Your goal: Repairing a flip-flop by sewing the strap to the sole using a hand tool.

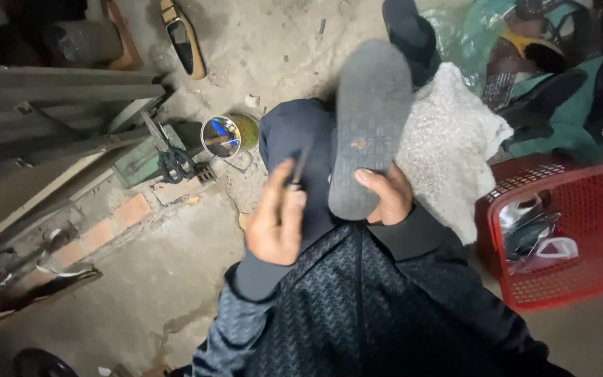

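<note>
— Grey concrete floor (176, 279), rough and cracked. Is this a workshop?

— It looks like one. Bricks (116, 220) lie by a green metal stand (141, 164), and scissors (172, 164) rest there.

— What else is near?

— A tin can (228, 134) with a stick in it, a white fluffy cloth (455, 139), and a red basket (581, 230) on the right. Shoes (183, 38) lie farther off.

— What do the hands hold?

— The right hand (384, 199) is curled around the heel end of a grey shoe sole (370, 119), which stands up over the knee. The left hand (275, 223) is closed on a thin dark tool (299, 167), just beside the sole. It is too blurry to tell what tool.
</note>
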